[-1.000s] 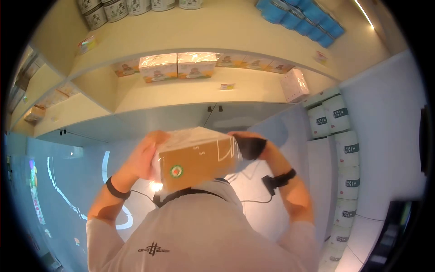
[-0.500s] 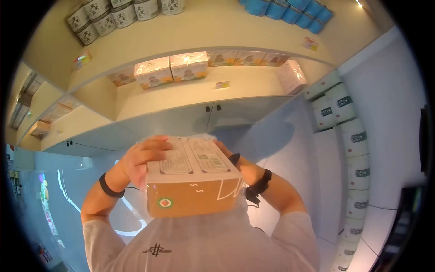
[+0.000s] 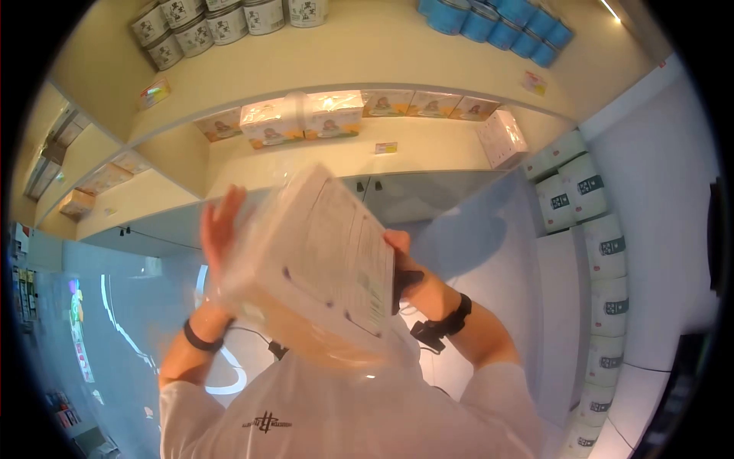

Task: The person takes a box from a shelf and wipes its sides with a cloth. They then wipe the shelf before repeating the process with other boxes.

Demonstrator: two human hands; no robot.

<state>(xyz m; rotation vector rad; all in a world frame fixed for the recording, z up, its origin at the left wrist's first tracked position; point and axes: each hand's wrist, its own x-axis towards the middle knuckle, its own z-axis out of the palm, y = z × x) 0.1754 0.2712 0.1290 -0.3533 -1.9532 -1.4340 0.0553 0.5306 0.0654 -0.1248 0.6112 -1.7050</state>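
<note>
A large white and tan carton (image 3: 329, 260) in clear plastic wrap is tilted in front of my chest, its printed panel facing up and its near side blurred by motion. My right hand (image 3: 405, 260) grips its right side, with the thumb at the edge. On the left, my left hand (image 3: 220, 233) is raised beside the carton with its fingers stretched upward, the palm partly hidden behind the wrap. Dark bands circle both wrists, and a black clip-like device (image 3: 428, 334) sits at the right one.
Ahead, a shelf (image 3: 436, 149) carries wrapped boxes (image 3: 332, 115) and a pink-white box (image 3: 502, 139). Above it stand grey-white cans (image 3: 264, 17) and blue tins (image 3: 478, 23). Cabinet doors (image 3: 436, 191) lie below. White packages (image 3: 612, 306) are stacked along the right wall.
The carton has turned and tilted, its far end rising. My left hand has come off its top to the left side, fingers now stretched up; my right hand keeps hold.
</note>
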